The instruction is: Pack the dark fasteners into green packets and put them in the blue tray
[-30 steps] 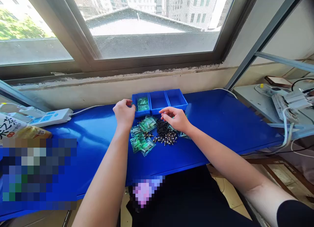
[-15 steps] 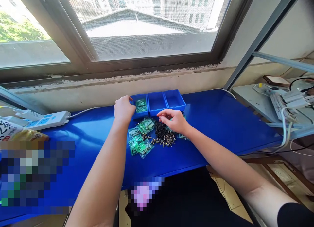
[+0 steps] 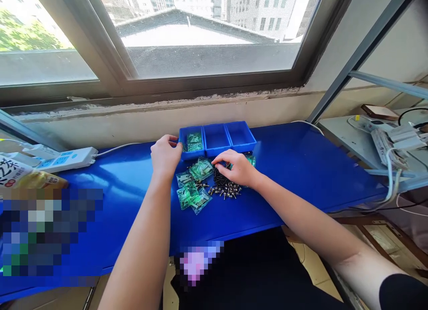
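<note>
We have green packets (image 3: 194,146) in one bin (image 3: 193,155), loose packets (image 3: 189,195) outside, left hand (image 3: 164,156) and right hand (image 3: 241,168) half-curled, holds unclear.

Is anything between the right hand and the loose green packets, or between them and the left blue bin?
Nothing visible separates the right hand from nearby green packets; beyond them rises only the blue bin's front wall.

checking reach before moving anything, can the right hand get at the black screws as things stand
Likely yes: the right hand hovers right over the black screws, with nothing visible covering them.
</note>
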A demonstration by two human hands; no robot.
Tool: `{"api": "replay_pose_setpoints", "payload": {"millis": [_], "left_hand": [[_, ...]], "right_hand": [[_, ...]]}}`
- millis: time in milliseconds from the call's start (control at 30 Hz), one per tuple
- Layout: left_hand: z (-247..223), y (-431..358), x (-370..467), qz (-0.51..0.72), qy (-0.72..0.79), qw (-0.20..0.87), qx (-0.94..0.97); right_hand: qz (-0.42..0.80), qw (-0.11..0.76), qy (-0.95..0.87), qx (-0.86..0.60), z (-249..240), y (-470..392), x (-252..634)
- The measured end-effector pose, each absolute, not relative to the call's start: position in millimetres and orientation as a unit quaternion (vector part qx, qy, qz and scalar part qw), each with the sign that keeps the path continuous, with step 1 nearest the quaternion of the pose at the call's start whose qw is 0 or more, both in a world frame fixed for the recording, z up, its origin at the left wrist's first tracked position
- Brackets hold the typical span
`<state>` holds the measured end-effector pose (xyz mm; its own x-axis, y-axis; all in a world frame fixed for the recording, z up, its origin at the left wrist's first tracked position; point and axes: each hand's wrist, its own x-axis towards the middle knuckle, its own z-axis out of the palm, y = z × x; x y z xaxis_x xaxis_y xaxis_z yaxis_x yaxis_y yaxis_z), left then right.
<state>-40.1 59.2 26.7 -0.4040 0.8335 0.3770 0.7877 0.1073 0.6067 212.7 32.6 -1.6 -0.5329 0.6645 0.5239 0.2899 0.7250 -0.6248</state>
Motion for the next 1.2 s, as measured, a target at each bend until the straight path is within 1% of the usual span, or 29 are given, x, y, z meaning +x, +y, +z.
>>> {"api": "replay_pose_setpoints", "payload": {"millis": [67,167,333,433,600,767,867,1000,1200], "left_hand": [[22.7,54.9,-38.8,0.397,0.742,0.023,0.539],[21.9,48.3,-35.5,0.425,0.732,-0.016,0.532],[37.7,38.6,-28.6,0.497,0.677,-0.086,0.537],[45.0,30.9,-22.3,0.541,0.640,-0.082,0.539],[36.9,17.3,-15.7,0.575,0.596,-0.087,0.554],[20.1,16.1,-12.9,0.575,0.583,-0.052,0.572],[12.4,17.6,-6.2,0.570,0.567,-0.022,0.594],[6.2,17.4,3.8,0.577,0.533,0.019,0.618],[2.6,18.0,9.1,0.600,0.493,0.131,0.616]], "right_hand": [[0.194,0.368,-0.873,-0.254,-1.3,29.3,210.1],[0.120,0.309,-0.913,-0.237,-1.7,22.4,205.6],[0.030,0.218,-0.948,-0.230,-3.4,13.4,200.3],[0.017,0.206,-0.951,-0.232,-5.0,11.5,198.2],[0.040,0.244,-0.940,-0.235,-6.1,11.7,196.0],[0.103,0.308,-0.901,-0.287,1.8,10.8,195.8],[0.165,0.366,-0.865,-0.300,5.6,13.0,197.7],[0.291,0.446,-0.800,-0.276,3.4,23.2,203.3],[0.501,0.507,-0.638,-0.292,-0.4,37.1,209.0]]}}
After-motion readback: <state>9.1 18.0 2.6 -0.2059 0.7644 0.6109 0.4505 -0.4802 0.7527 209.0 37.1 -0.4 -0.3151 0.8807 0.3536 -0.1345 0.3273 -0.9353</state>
